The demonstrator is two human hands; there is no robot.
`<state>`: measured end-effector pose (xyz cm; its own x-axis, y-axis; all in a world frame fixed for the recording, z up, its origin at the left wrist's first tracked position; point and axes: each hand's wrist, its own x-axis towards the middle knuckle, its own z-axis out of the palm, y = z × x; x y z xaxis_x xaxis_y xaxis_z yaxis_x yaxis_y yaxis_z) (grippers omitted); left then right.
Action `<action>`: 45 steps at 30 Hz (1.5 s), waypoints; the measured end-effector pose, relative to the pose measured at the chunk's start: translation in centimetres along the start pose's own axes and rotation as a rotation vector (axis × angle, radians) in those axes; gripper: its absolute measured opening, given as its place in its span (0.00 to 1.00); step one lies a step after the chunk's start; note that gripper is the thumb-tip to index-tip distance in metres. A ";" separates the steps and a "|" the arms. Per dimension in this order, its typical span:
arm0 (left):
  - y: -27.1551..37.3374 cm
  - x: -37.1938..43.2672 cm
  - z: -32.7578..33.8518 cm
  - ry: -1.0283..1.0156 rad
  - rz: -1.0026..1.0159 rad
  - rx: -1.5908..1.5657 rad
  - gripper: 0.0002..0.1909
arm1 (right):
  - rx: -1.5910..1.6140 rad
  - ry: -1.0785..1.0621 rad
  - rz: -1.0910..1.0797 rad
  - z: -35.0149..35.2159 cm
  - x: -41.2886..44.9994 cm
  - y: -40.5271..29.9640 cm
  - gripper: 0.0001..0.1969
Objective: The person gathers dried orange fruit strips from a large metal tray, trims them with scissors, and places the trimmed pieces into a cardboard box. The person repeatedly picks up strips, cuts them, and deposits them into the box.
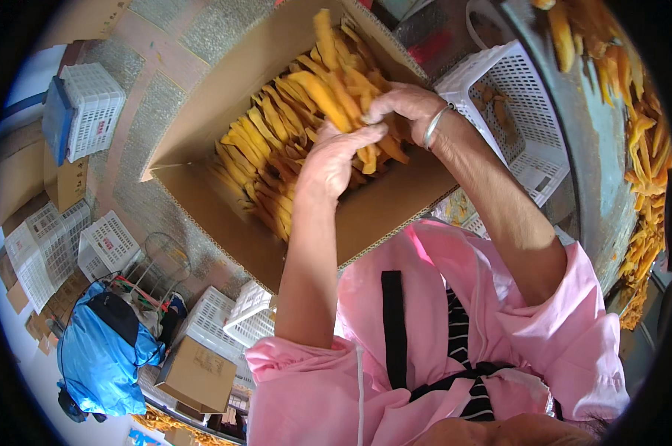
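A large open cardboard box (389,228) lies before me, with rows of orange-yellow dried strips (263,134), probably dried sweet potato, standing packed inside. Above the right part of the rows, my left hand (330,153) and my right hand (405,108) hold a loose bunch of the same strips (336,100) between them. The fingers of both hands are curled about the bunch's lower part, and its upper end is slightly blurred. A metal bangle (437,125) circles my right wrist.
A white plastic crate (542,150) with a few pieces stands right of the box. Beyond it, a metal table (597,167) carries piled strips. More crates (96,111) and cartons (196,373) are at left, near a person in blue (102,345).
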<state>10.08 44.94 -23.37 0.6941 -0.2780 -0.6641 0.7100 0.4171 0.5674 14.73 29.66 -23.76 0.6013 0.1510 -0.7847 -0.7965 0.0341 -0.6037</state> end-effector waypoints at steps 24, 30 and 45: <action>-11.7 8.0 1.2 0.128 0.118 -0.024 0.43 | -0.549 0.674 0.145 -1.3 6.7 7.4 0.23; -11.7 8.6 1.9 0.321 -0.194 0.766 0.41 | -0.662 0.605 0.187 -0.8 5.7 5.9 0.20; -10.4 4.8 -0.7 0.242 -0.143 0.406 0.24 | -1.194 0.258 0.201 -2.1 4.4 4.5 0.16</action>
<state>5.96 39.89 -32.80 0.5728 -0.0788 -0.8159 0.8186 0.0049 0.5743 13.95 28.45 -30.24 0.5783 -0.1541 -0.8011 -0.3996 -0.9097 -0.1134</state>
